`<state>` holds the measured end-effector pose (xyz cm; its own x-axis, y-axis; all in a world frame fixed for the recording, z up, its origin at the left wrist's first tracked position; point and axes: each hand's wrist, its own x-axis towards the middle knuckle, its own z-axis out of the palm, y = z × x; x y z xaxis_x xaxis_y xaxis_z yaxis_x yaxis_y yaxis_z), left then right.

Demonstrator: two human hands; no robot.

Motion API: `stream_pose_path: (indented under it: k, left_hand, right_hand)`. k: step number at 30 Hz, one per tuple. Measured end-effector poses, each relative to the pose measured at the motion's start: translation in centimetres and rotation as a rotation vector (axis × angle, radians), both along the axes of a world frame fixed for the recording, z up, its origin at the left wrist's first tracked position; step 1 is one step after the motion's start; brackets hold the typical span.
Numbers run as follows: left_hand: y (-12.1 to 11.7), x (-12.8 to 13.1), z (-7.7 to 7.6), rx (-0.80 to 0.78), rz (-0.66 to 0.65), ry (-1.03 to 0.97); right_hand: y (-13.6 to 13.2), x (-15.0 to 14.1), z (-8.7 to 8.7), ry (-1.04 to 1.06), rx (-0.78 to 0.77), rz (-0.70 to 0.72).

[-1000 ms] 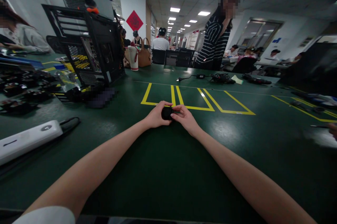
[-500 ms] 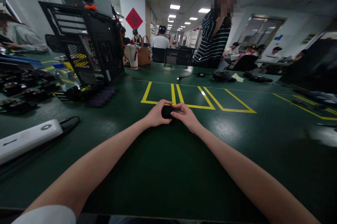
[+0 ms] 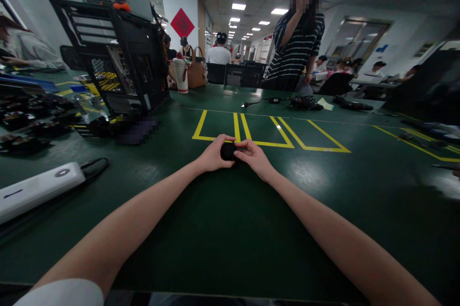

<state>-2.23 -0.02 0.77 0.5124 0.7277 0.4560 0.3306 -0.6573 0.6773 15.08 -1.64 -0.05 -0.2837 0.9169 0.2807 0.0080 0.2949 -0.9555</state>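
Note:
A small, dark, rounded black object [image 3: 227, 151] is between my two hands, low over the green table; its exact kind is too dark to make out. My left hand [image 3: 213, 154] wraps round its left side, thumb below and fingers above. From the right, my right hand [image 3: 252, 157] pinches at the object's right edge with thumb and fingertips. Just beyond the hands, yellow tape outlines [image 3: 268, 144] mark the tabletop [image 3: 215, 229].
On the left stand a black computer case [image 3: 140, 57] and a white power strip-like box [image 3: 43, 188] with a cable. Black parts [image 3: 39, 109] lie at far left. Coiled cables [image 3: 304, 102], a cup [image 3: 181, 76] and a brown bag [image 3: 196, 73] are at the back. A person [image 3: 296, 47] stands across the table.
My hands and the black object have stayed almost in place. The standing person across the table has shifted slightly, and one lowered hand now shows at their side.

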Motion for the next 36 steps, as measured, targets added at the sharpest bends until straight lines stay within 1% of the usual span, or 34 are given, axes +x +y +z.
stream_pose_path:
  k: [4, 9, 16, 20, 24, 30, 33, 36]
  left_hand:
    - [0.15, 0.07, -0.21, 0.019, -0.007, -0.018]
    - [0.04, -0.06, -0.14, 0.017, 0.001, -0.002]
    - [-0.2, -0.08, 0.32, -0.006, -0.006, -0.002]
    - [-0.19, -0.05, 0.32, -0.011, -0.012, -0.001]
    - [-0.18, -0.1, 0.26, -0.012, -0.011, 0.002]
    - [-0.12, -0.07, 0.18, -0.001, 0.002, -0.002]
    - [-0.14, -0.05, 0.2, -0.002, -0.002, -0.015]
    - [-0.12, -0.05, 0.2, 0.0, -0.015, -0.009]
  right_hand:
    - [0.17, 0.02, -0.15, -0.021, -0.017, -0.024]
    - [-0.16, 0.23, -0.13, 0.015, -0.015, 0.072]
    - [-0.01, -0.05, 0.06, -0.02, 0.006, -0.02]
    - [-0.05, 0.06, 0.06, -0.036, -0.022, 0.008]
    - [-0.4, 0.09, 0.08, 0.016, -0.003, 0.05]
    - [-0.29, -0.13, 0.05, 0.002, 0.001, -0.022]
    - [-0.08, -0.17, -0.03, -0.009, 0.022, -0.037]
    - [-0.12, -0.11, -0.05, -0.037, 0.003, -0.031]
